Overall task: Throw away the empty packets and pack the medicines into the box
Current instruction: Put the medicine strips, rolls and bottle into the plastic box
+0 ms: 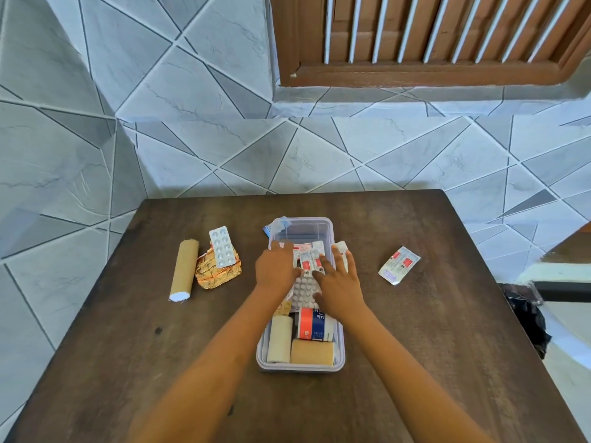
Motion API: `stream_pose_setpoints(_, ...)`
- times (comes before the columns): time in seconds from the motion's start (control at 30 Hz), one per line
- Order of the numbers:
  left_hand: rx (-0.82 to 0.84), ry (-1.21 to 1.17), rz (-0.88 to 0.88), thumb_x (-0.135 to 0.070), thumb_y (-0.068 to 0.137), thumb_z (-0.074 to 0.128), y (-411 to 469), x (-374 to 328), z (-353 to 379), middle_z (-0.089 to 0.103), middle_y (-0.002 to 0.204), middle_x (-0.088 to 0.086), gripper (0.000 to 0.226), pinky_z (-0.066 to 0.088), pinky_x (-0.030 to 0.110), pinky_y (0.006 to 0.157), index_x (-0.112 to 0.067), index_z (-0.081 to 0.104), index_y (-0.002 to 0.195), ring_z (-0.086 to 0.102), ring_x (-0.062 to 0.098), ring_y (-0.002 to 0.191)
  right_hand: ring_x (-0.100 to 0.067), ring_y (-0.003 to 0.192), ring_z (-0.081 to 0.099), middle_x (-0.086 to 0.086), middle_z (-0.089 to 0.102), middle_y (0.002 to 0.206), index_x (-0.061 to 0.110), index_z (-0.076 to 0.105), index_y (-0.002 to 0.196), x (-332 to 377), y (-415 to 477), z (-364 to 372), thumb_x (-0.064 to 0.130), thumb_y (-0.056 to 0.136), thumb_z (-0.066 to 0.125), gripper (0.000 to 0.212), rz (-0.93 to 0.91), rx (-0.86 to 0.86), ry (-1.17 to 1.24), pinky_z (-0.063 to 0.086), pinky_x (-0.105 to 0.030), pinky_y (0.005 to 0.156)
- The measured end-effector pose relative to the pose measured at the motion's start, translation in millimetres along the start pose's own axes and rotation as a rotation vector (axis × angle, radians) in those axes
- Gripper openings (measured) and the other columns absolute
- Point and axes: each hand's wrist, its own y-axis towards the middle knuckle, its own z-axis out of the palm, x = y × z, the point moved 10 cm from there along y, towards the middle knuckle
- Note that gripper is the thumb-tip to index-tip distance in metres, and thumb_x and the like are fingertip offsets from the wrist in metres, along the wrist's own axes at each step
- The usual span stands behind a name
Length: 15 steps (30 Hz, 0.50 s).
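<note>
A clear plastic box (339, 346) stands in the middle of the dark wooden table (415, 330). Both hands reach into its far half. My left hand (276, 266) and my right hand (339, 279) lie with spread fingers on red-and-white pill strips (308, 260) and a white tablet blister (303, 290). In the near half lie a red-and-blue tube box (315, 324) and two beige bandage rolls (311, 352). Left of the box on the table are a silver blister (223, 246), a crumpled gold foil packet (214, 270) and a brown roll (184, 270). To the right lies another strip (399, 265).
A small white packet (341, 249) leans over the box's right rim by my right hand. A blue-edged item (267, 231) pokes out behind the box's far left corner. The table stands against a tiled wall (192, 139); a black bag (527, 318) sits off its right edge.
</note>
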Motion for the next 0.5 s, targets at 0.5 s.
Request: stream_pose_setpoints(0.5,0.032,0.115,0.166,-0.016,0.095,0.047,-21.0,-10.3,11.0,0.060,0.124,0.013,0.030,0.045,0.031,0.098,-0.005,0.059,0.121,0.054,0.024,0.116,-0.023,0.144,0.022,-0.004,0.024,0.155,0.021,0.030,0.142,-24.2,-21.1,-7.2,0.036,0.096,0.040,0.050,0.134,-0.093,0.388,0.016,-0.040,0.118)
